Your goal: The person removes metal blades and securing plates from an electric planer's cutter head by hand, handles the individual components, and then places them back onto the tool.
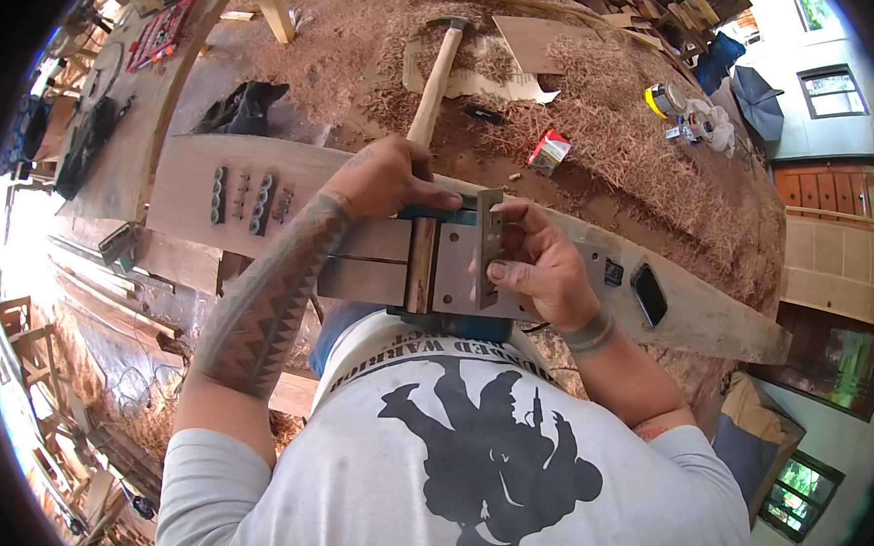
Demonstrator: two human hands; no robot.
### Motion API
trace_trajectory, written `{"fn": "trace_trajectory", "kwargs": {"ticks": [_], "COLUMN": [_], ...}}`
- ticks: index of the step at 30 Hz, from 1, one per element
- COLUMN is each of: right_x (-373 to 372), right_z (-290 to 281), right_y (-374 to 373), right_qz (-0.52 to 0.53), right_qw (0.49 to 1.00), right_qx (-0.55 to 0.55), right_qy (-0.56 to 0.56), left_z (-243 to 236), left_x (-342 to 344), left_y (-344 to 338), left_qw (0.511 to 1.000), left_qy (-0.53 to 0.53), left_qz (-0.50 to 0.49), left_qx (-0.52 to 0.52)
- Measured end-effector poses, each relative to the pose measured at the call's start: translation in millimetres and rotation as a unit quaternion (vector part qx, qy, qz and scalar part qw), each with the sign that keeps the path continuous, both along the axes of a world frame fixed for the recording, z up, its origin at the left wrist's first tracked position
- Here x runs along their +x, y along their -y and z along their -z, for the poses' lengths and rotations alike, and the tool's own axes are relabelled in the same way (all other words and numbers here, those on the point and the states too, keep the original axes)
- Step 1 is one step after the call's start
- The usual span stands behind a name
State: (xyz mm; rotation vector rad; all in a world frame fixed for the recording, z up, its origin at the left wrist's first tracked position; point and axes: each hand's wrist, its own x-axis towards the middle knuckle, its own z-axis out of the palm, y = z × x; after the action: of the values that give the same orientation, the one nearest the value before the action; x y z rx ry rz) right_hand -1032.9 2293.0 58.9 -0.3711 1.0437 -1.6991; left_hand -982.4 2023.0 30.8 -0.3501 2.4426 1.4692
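Strip in right hand; left hand at planer

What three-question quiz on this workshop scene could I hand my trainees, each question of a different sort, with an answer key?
1. Multiple choice: what does the person's right hand hold?
a) a screwdriver
b) a flat metal bar
c) a paintbrush

2. True or false: a dark phone lies on the long wooden board, to the right of the power tool.

3. Fill in the colour: the power tool's housing, seen around its flat metal plates, is ____.

Key: 1 b; 2 true; 3 blue.
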Motion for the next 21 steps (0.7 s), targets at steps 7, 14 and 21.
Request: {"fn": "trace_trajectory", "kwargs": {"ticks": [7, 14, 21], "right_x": [1, 2, 8], "right_z": [-4, -10, -16], "right_y": [2, 3, 9], "right_qz": [0.005, -0.003, -0.005], "right_qw": [1.0, 0.999, 0.997], "right_qx": [0.016, 0.032, 0.054], "right_qy": [-0.022, -0.017, -0.06], "left_z": [7, 23, 24], "left_x": [5, 11, 15], "left_y": [-1, 12, 14], "left_qw": [0.999, 0.992, 0.994], "left_qy": [-0.006, -0.03, -0.033], "left_qz": [-0.036, -0.01, -0.017], "left_qx": [0.025, 0.124, 0.103]}}
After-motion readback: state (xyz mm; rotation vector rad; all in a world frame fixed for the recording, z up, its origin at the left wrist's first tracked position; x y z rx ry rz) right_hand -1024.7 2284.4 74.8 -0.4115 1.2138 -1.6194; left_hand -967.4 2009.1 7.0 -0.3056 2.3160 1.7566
